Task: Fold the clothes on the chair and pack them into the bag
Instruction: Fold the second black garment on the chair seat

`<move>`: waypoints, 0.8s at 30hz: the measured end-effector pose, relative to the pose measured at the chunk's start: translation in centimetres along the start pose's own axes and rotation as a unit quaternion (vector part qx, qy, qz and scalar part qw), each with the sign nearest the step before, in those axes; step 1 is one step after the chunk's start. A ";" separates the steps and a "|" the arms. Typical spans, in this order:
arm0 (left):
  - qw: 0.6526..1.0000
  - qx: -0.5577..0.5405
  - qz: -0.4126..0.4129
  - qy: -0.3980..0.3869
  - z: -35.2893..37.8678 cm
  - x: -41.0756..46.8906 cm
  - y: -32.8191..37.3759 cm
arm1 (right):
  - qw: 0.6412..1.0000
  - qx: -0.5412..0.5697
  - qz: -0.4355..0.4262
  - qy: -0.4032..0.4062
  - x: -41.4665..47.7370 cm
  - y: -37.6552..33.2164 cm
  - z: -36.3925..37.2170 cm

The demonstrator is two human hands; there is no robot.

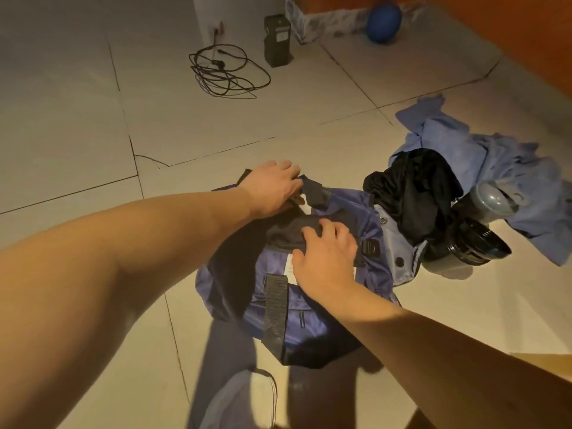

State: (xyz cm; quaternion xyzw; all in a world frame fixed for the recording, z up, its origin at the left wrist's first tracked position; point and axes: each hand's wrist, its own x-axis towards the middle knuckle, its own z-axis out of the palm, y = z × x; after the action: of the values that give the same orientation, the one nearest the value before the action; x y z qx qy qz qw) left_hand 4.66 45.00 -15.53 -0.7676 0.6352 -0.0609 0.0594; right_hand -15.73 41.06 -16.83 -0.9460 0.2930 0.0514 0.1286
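Black cable (226, 72) lies coiled on the tiled floor (77, 134) near a black box (277, 40) and a blue ball (383, 23), well apart from the purple bag (309, 323), which holds a dark garment (288, 230) in its mouth. The left hand (272, 188) grips the bag's far rim; the right hand (326, 261), fingers spread, presses the garment. Blue and black clothes (448, 150) lie heaped just beside.
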 end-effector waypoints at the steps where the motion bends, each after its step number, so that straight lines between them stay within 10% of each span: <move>1: 0.999 -0.041 -0.024 0.012 -0.3 0.2 0.4 | 0.999 0.007 0.001 -0.033 -0.2 0.2 0.2; 9: 0.932 -0.245 -0.219 0.151 -3.7 0.6 2.4 | 0.989 0.021 -0.090 -0.120 1.8 0.5 1.3; 20: 0.980 -0.168 0.006 0.101 0.6 -5.8 1.6 | 0.995 -0.038 -0.080 -0.043 -2.7 -0.2 -0.8; 24: 0.989 -0.142 0.028 -0.038 1.8 -7.3 2.7 | 0.990 -0.056 -0.115 -0.065 -3.1 2.9 -1.0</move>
State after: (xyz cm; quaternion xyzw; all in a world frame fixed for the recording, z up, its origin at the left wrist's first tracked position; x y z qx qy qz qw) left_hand 0.99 51.74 -17.92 -0.7517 0.6563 0.0611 -0.0245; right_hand -19.88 40.15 -15.91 -0.9737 0.1703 0.1144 0.0989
